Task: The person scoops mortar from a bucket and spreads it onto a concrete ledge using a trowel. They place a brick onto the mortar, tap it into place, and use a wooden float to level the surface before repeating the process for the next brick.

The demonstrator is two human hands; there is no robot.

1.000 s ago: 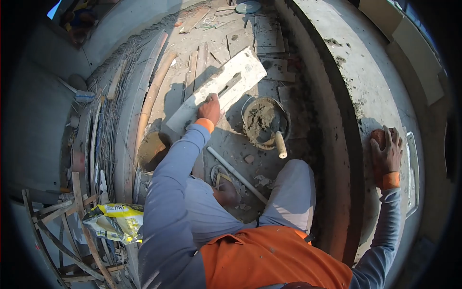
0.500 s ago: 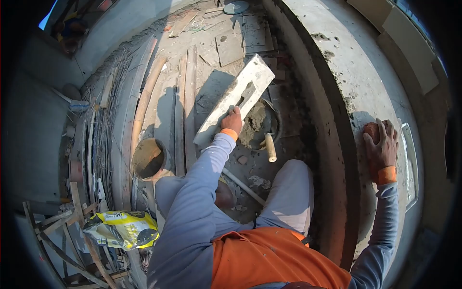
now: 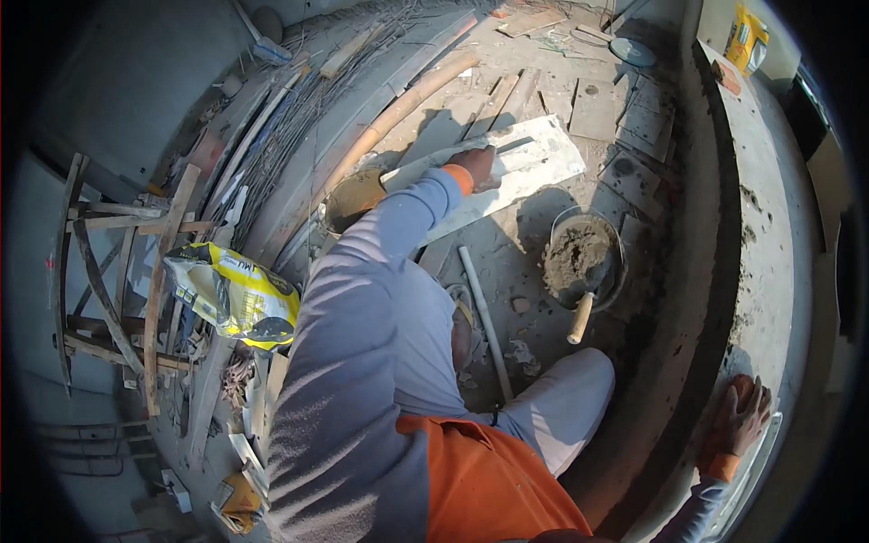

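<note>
My left hand (image 3: 476,170) is closed round the handle of a long, pale plastering float (image 3: 549,161), held flat over the floor in front of my knees. My right hand (image 3: 740,423) rests on top of the low concrete wall (image 3: 765,244), its fingers bent over a reddish-brown lump (image 3: 743,389) that looks like a piece of brick. Beyond my right knee stands a bucket of wet mortar (image 3: 579,253). A wooden-handled trowel (image 3: 580,319) leans at its near rim, its blade hidden. Partly behind my left arm is a second bucket (image 3: 351,201).
A yellow-and-grey bag (image 3: 240,294) lies left of me beside a rough wooden frame (image 3: 163,281). Planks, thin rods and a curved pole (image 3: 398,113) cover the left floor. A pale pipe (image 3: 486,321) lies between my legs. A brick (image 3: 726,77) sits on the wall's far end.
My view has swung right. The float has turned from steeply slanted to nearly crosswise and moved left, away from the mortar bucket. My right hand stays on the lump on the wall.
</note>
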